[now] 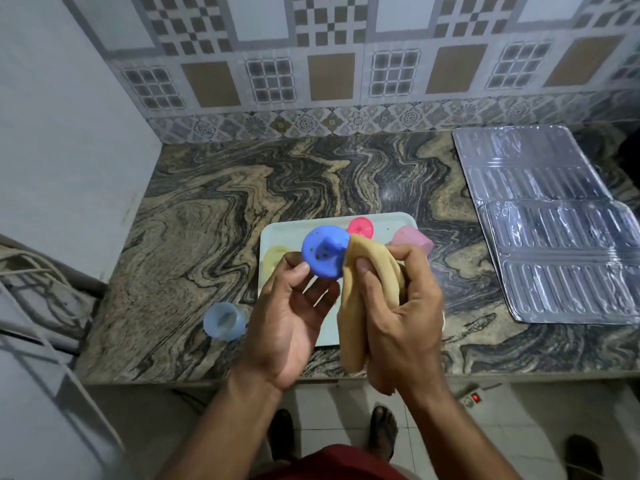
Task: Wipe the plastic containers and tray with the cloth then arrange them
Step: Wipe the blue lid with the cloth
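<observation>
The left hand (294,317) held a blue lid (325,252) up over the counter, thumb and fingertips pinching its lower rim, palm turned toward the person. The lid was round, with a short nub standing up from its middle and dark specks scattered on its face. Right beside it, the right hand (398,306) was closed round a bunched tan cloth (367,289), the thumb pressing the fabric against the curled fingers; the top fold of the cloth touched the lid's right edge, and the loose end hung down past the wrist.

Under both hands lay a pale tray (294,233) on the marbled stone counter (207,220), its near part hidden by the hands. On the tray a red lid (361,227) sat near the far edge, a pink container (412,237) lay tipped on its side toward the right corner, and a yellowish piece (275,258) showed at the left, too hidden behind the left thumb to make out its shape. A light blue container (225,320) stood off the tray, on the counter to the left, mouth up, well apart from the blue lid.

Farther right, a ridged silver sheet (547,220) covered the counter up to the patterned wall tiles (329,64). Below the counter edge, a power strip (474,398) with a lit red switch lay on the floor, near the person's sandalled feet (382,431)
</observation>
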The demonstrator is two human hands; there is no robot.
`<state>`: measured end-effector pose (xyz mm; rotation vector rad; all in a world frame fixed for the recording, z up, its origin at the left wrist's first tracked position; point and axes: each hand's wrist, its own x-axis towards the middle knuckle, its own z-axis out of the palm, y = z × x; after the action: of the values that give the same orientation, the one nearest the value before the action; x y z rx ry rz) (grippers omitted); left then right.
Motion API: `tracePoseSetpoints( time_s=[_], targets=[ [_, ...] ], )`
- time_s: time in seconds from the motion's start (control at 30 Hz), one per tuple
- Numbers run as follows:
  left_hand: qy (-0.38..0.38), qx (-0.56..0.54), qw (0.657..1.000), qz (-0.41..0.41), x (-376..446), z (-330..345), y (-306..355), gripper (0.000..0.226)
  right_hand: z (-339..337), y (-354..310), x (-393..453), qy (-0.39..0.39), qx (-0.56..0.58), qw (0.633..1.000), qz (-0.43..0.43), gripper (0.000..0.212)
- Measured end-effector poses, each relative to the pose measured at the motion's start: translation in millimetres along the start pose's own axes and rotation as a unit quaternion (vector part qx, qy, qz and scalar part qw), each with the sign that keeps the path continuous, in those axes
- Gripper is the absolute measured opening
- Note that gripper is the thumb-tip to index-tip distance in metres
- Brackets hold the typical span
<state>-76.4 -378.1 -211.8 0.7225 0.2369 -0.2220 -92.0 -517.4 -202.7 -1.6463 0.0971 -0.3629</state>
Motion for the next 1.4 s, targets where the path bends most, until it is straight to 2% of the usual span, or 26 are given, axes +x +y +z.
tracePoseSetpoints(
  time_s=[0.23,0.37,0.47,0.6,0.73,0.8,0.9,0.93,1.07,1.13,1.2,1.4],
  targets=[
    [-0.048,0.194,0.977,0.067,-1,-7,27,0.023,-3,-6,7,-0.040,-0.053,0.997,-0.047,0.010],
    [-0.090,0.268,0.957,0.066,3,-11,42,0.010,-4,-13,11,-0.050,-0.050,0.996,-0.062,0.013],
    [-0.123,0.301,0.944,0.057,7,-9,54,0.008,-3,-15,12,-0.051,-0.064,0.993,-0.081,0.009],
    [-0.191,0.355,0.914,0.042,8,-10,65,0.012,-4,-21,17,-0.053,-0.090,0.984,-0.141,0.017],
    [-0.204,0.363,0.909,0.013,9,-15,65,0.015,-6,-19,30,-0.075,-0.126,0.976,-0.162,0.006],
    [-0.199,0.344,0.918,-0.010,9,-16,64,0.010,-7,-13,40,-0.080,-0.139,0.978,-0.130,0.010],
    [-0.188,0.257,0.947,-0.050,6,-19,60,0.008,-11,-10,53,-0.069,-0.094,0.991,-0.069,0.010],
    [-0.181,0.230,0.954,-0.062,5,-21,60,0.014,-14,-11,56,-0.059,-0.061,0.995,-0.054,0.009],
    [-0.139,0.195,0.967,-0.085,7,-32,59,0.070,-30,-15,55,-0.060,0.014,0.997,-0.040,0.011],
    [-0.127,0.189,0.970,-0.089,8,-34,59,0.082,-31,-16,48,-0.081,0.025,0.996,-0.034,0.015],
    [-0.126,0.185,0.971,-0.087,9,-33,60,0.072,-28,-20,40,-0.102,0.040,0.994,-0.022,0.017],
    [-0.167,0.206,0.960,-0.088,9,-20,61,0.006,-11,-21,28,-0.158,0.031,0.987,-0.028,0.013]
  ],
)
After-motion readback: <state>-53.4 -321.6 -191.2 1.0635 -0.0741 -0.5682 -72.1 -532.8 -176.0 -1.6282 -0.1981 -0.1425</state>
